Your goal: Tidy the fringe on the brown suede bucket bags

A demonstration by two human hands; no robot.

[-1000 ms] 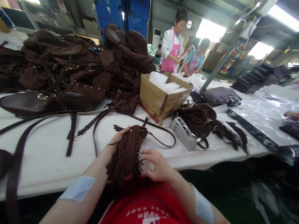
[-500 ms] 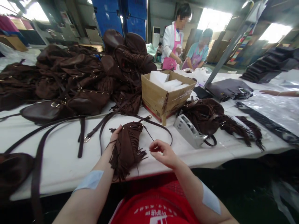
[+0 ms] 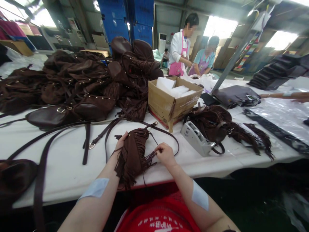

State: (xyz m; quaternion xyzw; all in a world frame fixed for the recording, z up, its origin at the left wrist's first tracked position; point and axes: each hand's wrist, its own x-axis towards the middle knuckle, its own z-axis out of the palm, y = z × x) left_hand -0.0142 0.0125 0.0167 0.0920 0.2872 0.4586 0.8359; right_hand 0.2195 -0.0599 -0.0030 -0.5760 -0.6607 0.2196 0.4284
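Observation:
A dark brown fringed bag lies near the front edge of the white table, its fringe hanging toward me. My left hand grips the bag's left side, with most of its fingers hidden behind the bag. My right hand pinches a few fringe strands and holds them out to the right of the bag. A long strap with a buckle curves over the table behind my right hand.
A cardboard box with white foam pieces stands behind the bag. A grey tape dispenser sits to the right, beside another fringed bag. Brown bags are heaped at the left. Two co-workers stand beyond the table.
My right hand has closed on fringe strands and pulled them out to the right; before, it hovered with its fingers curled, apart from the bag. My left hand keeps its grip.

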